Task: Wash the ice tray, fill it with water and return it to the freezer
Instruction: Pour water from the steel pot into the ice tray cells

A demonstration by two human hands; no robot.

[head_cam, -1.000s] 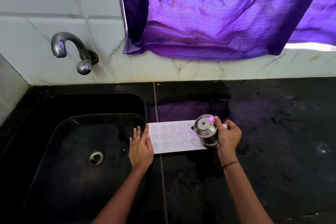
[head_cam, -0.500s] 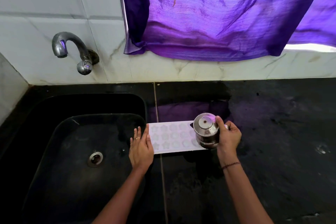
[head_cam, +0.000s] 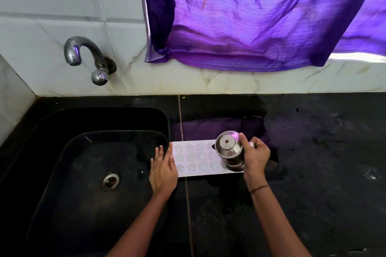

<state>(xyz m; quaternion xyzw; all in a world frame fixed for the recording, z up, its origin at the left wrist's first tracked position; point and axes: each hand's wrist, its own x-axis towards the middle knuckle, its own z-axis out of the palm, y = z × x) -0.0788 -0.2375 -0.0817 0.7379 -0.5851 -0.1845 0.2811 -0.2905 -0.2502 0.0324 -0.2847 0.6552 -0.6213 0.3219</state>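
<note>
Head view: right hand (head_cam: pixel 255 155) tips its gripped round steel cup (head_cam: pixel 228 150) further over the white star-moulded ice tray (head_cam: pixel 194 158) (apparently filling), flat left hand (head_cam: pixel 163 171) steadying.

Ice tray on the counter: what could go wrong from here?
The steel cup, gripped by the right hand, is tipped over the right end of the ice tray; water may overflow onto the counter.
The left hand only rests flat at the tray's left end beside the sink, so the tray could slide.
</note>
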